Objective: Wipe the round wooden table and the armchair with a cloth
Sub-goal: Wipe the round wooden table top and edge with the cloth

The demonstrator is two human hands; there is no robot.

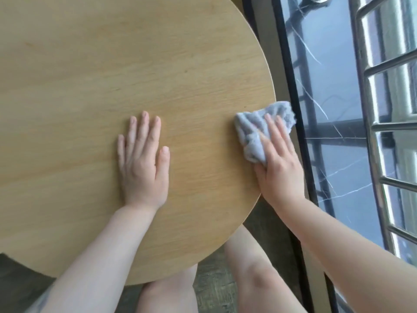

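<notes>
The round wooden table [94,91] fills most of the head view, its light top bare. My left hand [142,161] lies flat on the tabletop near the middle, fingers spread, holding nothing. My right hand [279,163] presses a crumpled pale grey-blue cloth [255,127] against the table's right edge; part of the cloth hangs past the rim. No armchair is in view.
Right of the table runs a dark window frame [291,91] and a black marble sill [334,105], with metal railing bars [392,123] beyond. My bare knees [255,274] are under the table's near edge, above a dark floor [214,283].
</notes>
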